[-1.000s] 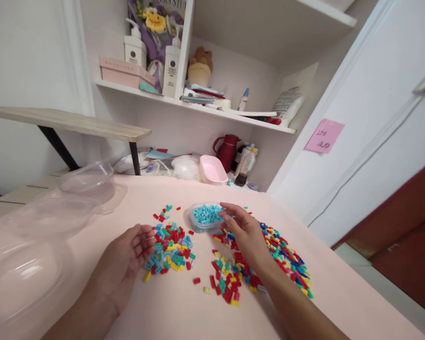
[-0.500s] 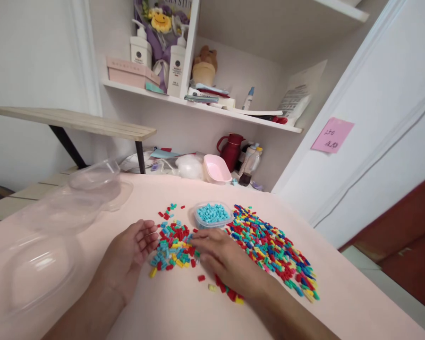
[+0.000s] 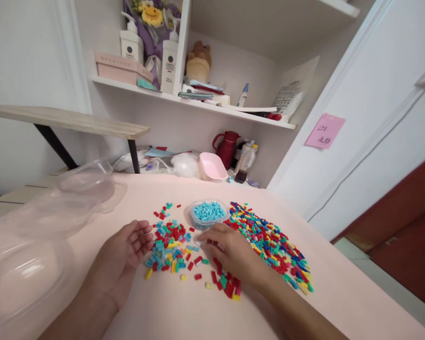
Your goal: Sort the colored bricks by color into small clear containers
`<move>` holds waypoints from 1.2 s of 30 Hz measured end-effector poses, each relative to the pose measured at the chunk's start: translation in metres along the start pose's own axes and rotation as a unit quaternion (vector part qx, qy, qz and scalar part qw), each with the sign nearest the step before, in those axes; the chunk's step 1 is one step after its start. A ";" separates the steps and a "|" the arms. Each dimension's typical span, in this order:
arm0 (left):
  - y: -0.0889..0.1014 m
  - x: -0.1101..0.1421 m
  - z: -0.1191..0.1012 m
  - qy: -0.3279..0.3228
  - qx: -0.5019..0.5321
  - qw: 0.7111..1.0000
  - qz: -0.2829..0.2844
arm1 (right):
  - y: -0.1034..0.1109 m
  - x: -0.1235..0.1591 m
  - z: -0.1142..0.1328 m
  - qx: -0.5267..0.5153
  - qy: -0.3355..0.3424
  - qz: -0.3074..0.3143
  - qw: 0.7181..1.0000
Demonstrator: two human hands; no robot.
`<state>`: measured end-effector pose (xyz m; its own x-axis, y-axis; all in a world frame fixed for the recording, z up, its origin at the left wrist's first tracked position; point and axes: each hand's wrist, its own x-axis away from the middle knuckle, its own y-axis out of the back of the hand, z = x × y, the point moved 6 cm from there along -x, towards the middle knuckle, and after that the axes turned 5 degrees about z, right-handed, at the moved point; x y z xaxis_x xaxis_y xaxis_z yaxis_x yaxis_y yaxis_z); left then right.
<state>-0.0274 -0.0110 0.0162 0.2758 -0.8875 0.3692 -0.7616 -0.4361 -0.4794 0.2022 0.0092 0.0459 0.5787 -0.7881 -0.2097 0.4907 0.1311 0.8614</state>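
Observation:
My left hand rests on its side at the left edge of a small loose pile of mixed toy building bricks. Its fingers are loosely bent, the palm faces the pile, and nothing shows in it. To the right, my right hand hovers palm down, fingers stretched leftward and apart, with nothing visible in them. Just behind its fingers stands a clear plastic tub filled with light blue bricks. A few red, green and yellow bricks lie below the right wrist, partly covered by it.
A wide heap of mixed bricks spreads to the right. Clear plastic containers and a clear lid lie at left. At the back stand a pink tub, a red jug and bottles, under a shelf.
My right hand has drawn back from the small pile, uncovering bricks between the hands, some now more spread out. My left hand stays beside the pile. The whole view has shifted slightly.

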 end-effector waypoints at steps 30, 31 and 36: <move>0.001 -0.002 0.004 0.008 -0.009 1.000 0.008 | 0.022 -0.011 -0.041 -0.217 -0.104 -0.207 0.948; 0.001 -0.002 0.003 0.007 -0.009 1.000 0.007 | 0.023 -0.009 -0.039 -0.211 -0.097 -0.209 0.950; 0.000 0.000 0.001 0.005 -0.007 1.000 0.000 | 0.018 -0.006 -0.013 -0.141 -0.027 -0.139 0.980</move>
<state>-0.0267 -0.0114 0.0150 0.2703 -0.8858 0.3772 -0.7700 -0.4341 -0.4676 0.2159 0.0243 0.0565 0.3654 -0.8464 -0.3874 0.7893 0.0612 0.6109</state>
